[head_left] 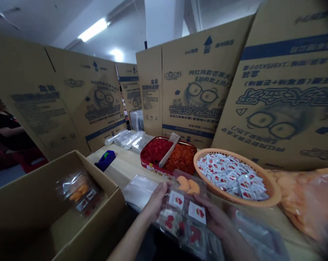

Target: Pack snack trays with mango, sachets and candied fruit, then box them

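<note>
Tall printed cartons wall in the far side of the pale tabletop, and all the action is at the near edge, where both hands share one clear plastic pack! Left hand: thumb on top, fingers closed on the left edge. Right hand: blurred, but its fingers are folded around the right edge. Now the danger: to my eye, slick film tilted like this could slip from a loose grip, and if the pack isn't sealed, which I can't tell, the orange crescents at its far end could slide out. It's close to the basket and tin too, so a careless elbow or corner might knock either one. On to the containers! That red-rimmed tin is split by a cardboard divider, deep red pieces to the left, orange-red ones to the right. Beside it, the orange basket brims with white printed sachets; one jolt could spill them, I'd say. Far right, a clear bag bulges with orange pieces. Lower left, an open box holds another filled pack, leaning inside.
</note>
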`<state>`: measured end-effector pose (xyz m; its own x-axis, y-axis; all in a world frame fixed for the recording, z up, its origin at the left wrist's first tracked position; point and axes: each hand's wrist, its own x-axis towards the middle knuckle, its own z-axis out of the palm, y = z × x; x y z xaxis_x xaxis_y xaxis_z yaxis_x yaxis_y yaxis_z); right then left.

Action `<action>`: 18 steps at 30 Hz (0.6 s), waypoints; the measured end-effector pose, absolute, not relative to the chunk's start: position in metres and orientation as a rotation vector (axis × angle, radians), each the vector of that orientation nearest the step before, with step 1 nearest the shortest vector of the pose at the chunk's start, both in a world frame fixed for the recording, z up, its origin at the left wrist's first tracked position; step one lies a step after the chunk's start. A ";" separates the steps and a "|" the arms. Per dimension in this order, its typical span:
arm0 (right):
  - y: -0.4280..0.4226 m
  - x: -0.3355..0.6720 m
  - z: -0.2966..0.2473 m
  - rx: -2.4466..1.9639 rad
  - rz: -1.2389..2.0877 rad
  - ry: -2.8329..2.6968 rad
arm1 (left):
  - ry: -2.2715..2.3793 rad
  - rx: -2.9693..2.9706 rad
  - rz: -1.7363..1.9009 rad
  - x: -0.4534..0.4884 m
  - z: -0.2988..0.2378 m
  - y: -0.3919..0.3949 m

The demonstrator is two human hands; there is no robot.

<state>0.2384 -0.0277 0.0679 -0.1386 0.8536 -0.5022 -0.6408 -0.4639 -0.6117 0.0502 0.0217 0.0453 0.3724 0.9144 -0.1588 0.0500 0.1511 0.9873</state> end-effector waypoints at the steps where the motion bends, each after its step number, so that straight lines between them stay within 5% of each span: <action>1: -0.028 0.244 0.070 -1.016 1.745 -0.265 | 1.132 1.555 0.752 0.048 0.042 0.036; 10: -0.046 0.285 0.083 -0.892 1.658 -0.126 | 1.277 2.115 0.379 0.030 0.020 0.115; 18: -0.058 0.297 0.091 -0.929 1.582 -0.208 | 1.164 2.139 0.567 0.029 0.029 0.107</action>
